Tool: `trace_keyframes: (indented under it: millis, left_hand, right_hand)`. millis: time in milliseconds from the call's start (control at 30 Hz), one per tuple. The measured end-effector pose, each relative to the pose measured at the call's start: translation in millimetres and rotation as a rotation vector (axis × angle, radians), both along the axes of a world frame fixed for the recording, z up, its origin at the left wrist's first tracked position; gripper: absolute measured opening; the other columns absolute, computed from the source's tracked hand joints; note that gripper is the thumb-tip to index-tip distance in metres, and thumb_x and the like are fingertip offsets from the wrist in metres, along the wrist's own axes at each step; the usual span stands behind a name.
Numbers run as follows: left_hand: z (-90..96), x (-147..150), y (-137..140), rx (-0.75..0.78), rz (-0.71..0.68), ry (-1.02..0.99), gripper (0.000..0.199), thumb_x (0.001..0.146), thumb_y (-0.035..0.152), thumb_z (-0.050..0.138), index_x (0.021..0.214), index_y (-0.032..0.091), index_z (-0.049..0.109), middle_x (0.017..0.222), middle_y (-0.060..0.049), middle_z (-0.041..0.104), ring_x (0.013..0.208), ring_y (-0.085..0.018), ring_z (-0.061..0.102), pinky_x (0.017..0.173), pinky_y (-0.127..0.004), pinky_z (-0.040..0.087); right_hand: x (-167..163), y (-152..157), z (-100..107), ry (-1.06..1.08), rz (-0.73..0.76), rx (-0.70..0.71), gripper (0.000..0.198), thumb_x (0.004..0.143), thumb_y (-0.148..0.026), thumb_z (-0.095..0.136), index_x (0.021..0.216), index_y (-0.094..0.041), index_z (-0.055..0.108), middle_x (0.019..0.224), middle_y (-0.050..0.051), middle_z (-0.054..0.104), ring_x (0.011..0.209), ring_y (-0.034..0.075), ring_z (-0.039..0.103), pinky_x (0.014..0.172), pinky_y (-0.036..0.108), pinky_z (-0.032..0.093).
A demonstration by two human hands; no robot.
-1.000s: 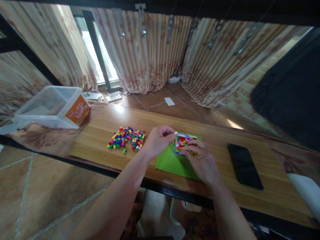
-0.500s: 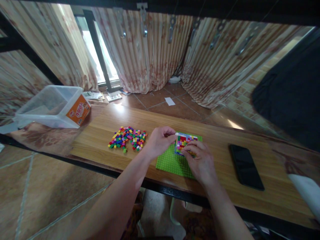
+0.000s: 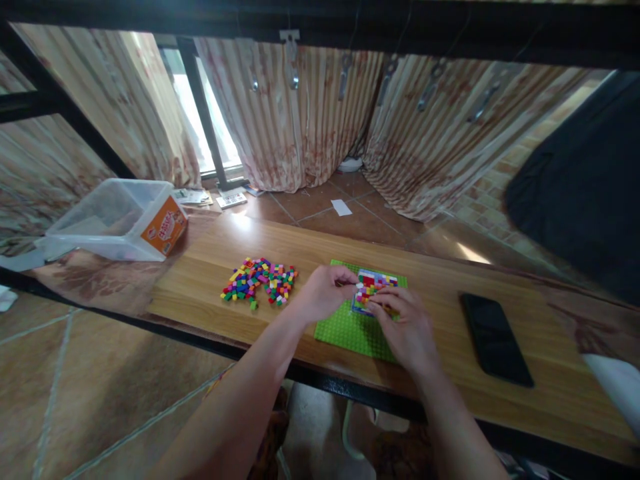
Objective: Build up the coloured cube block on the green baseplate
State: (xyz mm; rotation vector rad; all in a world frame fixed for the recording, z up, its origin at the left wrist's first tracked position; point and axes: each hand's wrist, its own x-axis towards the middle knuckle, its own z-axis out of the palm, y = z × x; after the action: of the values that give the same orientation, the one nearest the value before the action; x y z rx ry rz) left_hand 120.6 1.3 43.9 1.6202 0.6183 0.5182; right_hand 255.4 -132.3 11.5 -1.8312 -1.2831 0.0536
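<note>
- Left hand: fingertips had shifted from the far-left corner of the multicoloured brick panel to a point nearer the wearer along its left edge.
- Brick panel: lay on the far part of the green studded baseplate; its visible surface was largely covered with small bricks, though the right hand hid part of it, so full coverage could not be judged.
- Grip: left thumb and forefinger nearly met at the panel's edge; right fingers curled over its near-right portion. Whether either pinched a brick could not be told.
- Remaining: the near part of the baseplate was bare, and many loose bricks lay unplaced to the left.
- Surroundings: wooden tabletop, black smartphone at right, clear plastic bin at far left.
</note>
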Motion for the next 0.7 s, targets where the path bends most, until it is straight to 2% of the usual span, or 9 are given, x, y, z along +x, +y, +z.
trace_keyframes:
  millis: [233, 467, 700]
  left_hand:
    - [4.0, 3, -5, -0.046, -0.064, 0.007, 0.01, 0.07, 0.008, 0.064, 0.077, 0.013, 0.069, 0.064, 0.003, 0.063, 0.06, -0.008, 0.052, 0.058, -0.02, 0.04]
    - [10.2, 7, -13, -0.115, -0.135, -0.098, 0.008, 0.073, 0.007, 0.065, 0.078, 0.013, 0.067, 0.069, 0.003, 0.064, 0.064, -0.009, 0.057, 0.065, -0.022, 0.045]
    - [4.6, 8, -14, -0.13, -0.155, -0.13, 0.013, 0.074, 0.006, 0.064, 0.084, 0.014, 0.065, 0.074, 0.001, 0.065, 0.069, -0.009, 0.059, 0.068, -0.022, 0.045]
  right_hand:
    - [-3, 3, 12, 0.15, -0.034, 0.065, 0.025, 0.093, -0.041, 0.058, 0.094, -0.023, 0.075, 0.1, 0.008, 0.074, 0.098, 0.024, 0.067, 0.091, 0.041, 0.05]
    - [-9, 2, 19, 0.232, 0.02, 0.061, 0.023, 0.091, -0.04, 0.06, 0.088, -0.023, 0.075, 0.095, 0.005, 0.074, 0.093, 0.022, 0.067, 0.088, 0.038, 0.05]
    - [-13, 2, 22, 0.283, 0.044, 0.059, 0.022, 0.092, -0.037, 0.059, 0.083, -0.022, 0.073, 0.088, 0.003, 0.072, 0.085, 0.02, 0.064, 0.083, 0.035, 0.048]
